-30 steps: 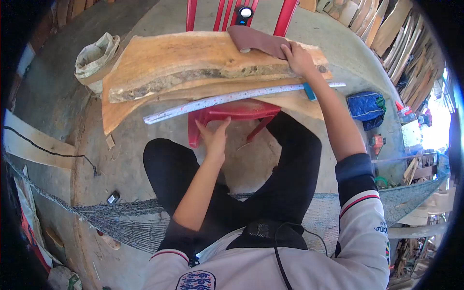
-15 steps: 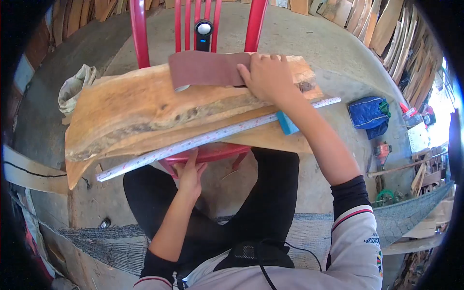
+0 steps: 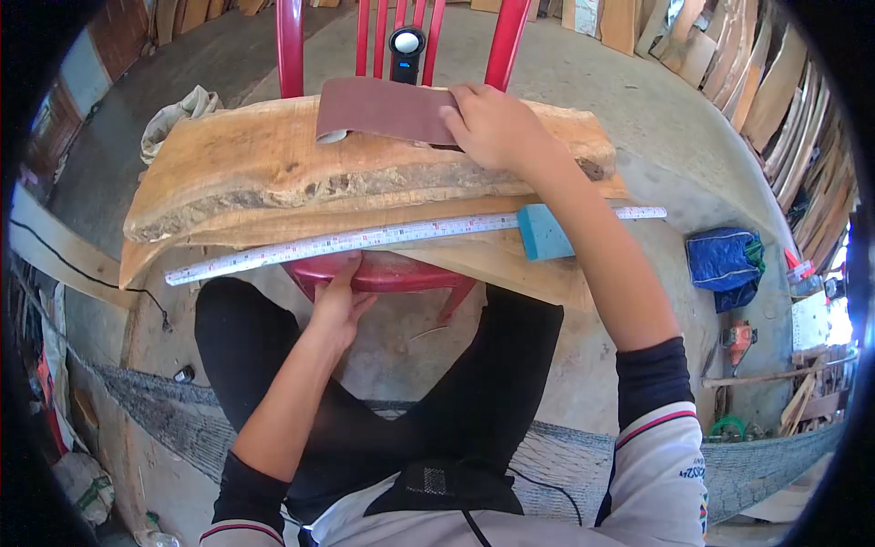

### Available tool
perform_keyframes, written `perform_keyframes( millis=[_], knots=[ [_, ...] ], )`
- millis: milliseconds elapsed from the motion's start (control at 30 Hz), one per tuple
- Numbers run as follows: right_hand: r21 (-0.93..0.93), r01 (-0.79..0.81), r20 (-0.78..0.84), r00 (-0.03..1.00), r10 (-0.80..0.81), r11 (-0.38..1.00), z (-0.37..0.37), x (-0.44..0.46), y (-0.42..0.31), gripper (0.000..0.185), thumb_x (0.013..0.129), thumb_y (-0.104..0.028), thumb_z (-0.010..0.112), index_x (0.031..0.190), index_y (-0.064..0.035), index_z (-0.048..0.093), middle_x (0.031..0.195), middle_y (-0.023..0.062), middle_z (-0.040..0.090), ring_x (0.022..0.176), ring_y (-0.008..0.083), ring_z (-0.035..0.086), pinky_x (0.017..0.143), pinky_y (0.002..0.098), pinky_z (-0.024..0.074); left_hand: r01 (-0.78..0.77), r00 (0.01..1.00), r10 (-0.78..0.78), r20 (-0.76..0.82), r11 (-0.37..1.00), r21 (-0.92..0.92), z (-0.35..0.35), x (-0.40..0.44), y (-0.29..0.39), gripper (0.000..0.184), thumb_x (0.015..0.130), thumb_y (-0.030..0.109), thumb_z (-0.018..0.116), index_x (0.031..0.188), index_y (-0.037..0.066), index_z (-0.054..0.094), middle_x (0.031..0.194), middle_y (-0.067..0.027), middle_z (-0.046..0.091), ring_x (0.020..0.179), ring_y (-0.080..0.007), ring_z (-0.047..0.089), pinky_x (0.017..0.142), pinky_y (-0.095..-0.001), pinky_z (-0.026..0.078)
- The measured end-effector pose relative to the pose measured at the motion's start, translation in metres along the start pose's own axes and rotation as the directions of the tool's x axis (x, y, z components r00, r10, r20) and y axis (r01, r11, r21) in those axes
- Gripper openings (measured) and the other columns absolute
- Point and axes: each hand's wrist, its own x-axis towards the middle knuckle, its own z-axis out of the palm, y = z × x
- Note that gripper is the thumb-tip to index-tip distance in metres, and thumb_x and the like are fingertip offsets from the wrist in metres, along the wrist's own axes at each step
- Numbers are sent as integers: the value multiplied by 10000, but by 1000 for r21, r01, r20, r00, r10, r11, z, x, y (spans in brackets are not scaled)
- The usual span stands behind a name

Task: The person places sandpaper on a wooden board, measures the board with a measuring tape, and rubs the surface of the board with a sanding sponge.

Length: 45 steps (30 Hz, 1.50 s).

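Red chair [image 3: 401, 273] bearing stacked wooden slabs [image 3: 228, 155], blue block [image 3: 544, 234] on lower wood.

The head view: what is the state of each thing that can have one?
Right hand: holding the brown sheet
Brown sheet: lying on the upper board, left end curled
Upper board: stacked on the lower board
White ruler: lying along the lower board, unheld
Blue block: resting, unheld
Left hand: touching the red chair
Red chair: upright, bearing the boards
Black device: display lit blue
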Motion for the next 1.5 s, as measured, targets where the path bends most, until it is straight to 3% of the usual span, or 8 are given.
perform_keyframes(
  millis=[200, 533, 633, 800, 1067, 1200, 1300, 1500],
  knots=[
    [-70, -2, 20, 1000, 3, 998, -7, 2, -12, 645, 1065, -517, 445, 1211, 80, 643, 1156, 285, 679, 1129, 432, 647, 966, 516, 539, -22, 1000, 22, 15, 999, -26, 1, -7, 1, 687, 969, 358, 763, 1457, 54, 388, 1383, -153, 594, 1165, -309, 641, 1071, -480, 491],
    [-107, 22, -101, 994, -33, 994, 10, 2, -5, 636, 1053, -508, 472, 1187, 84, 660, 1140, 271, 685, 1110, 426, 655, 967, 495, 540, -41, 999, 41, 0, 996, -84, -5, 4, -9, 561, 979, 369, 746, 1410, 120, 488, 1320, -112, 612, 1219, -296, 600, 1089, -498, 487],
    [-110, 12, -139, 990, -27, 994, 9, -1, -7, 621, 1040, -503, 498, 1173, 81, 661, 1126, 261, 687, 1093, 421, 659, 960, 491, 540, -64, 997, 71, 42, 984, -164, -10, 4, -13, 623, 980, 273, 753, 1458, 116, 385, 1333, -95, 617, 1191, -248, 634, 1019, -460, 541],
    [-64, -12, -201, 980, -1, 998, 12, -6, -8, 592, 1014, -493, 550, 1169, 70, 649, 1131, 250, 682, 1098, 415, 656, 943, 490, 536, 56, 987, 3, 159, 928, -369, -19, -6, -22, 381, 963, 199, 756, 1312, 108, 633, 1301, -65, 659, 1220, -234, 614, 1097, -413, 486],
    [-121, -41, -204, 979, 16, 992, 3, -16, -23, 562, 979, -490, 600, 1155, 41, 655, 1088, 193, 661, 1093, 355, 628, 916, 498, 514, 181, 983, -159, 87, 877, -446, -31, -6, -26, 335, 970, 177, 654, 1254, 12, 585, 1237, -164, 632, 1266, -326, 565, 1174, -504, 435],
    [-113, -80, -38, 996, 77, 990, -22, -22, -40, 573, 985, -422, 621, 1264, 76, 577, 1258, 255, 620, 1182, 405, 606, 1012, 480, 496, 229, 973, -202, 108, 887, -401, -40, -23, -17, 343, 986, 224, 640, 1252, 13, 594, 1238, -133, 641, 1246, -304, 577, 1161, -483, 448],
    [-90, -27, -181, 983, 11, 996, -23, -31, -46, 546, 951, -426, 658, 1182, 67, 626, 1095, 191, 625, 1072, 347, 613, 902, 438, 523, 239, 971, -224, 84, 887, -394, -44, -37, -10, 375, 998, 282, 644, 1268, 25, 601, 1241, -121, 646, 1247, -295, 581, 1167, -476, 441],
    [-54, -52, -217, 975, 39, 997, -27, -46, -50, 592, 940, -415, 667, 1249, 87, 612, 1084, 188, 620, 1059, 345, 611, 873, 430, 532, 247, 969, -236, 73, 920, -305, -55, -48, -10, 425, 1010, 352, 649, 1303, 47, 605, 1284, -118, 651, 1260, -290, 585, 1184, -467, 424]
  ],
)
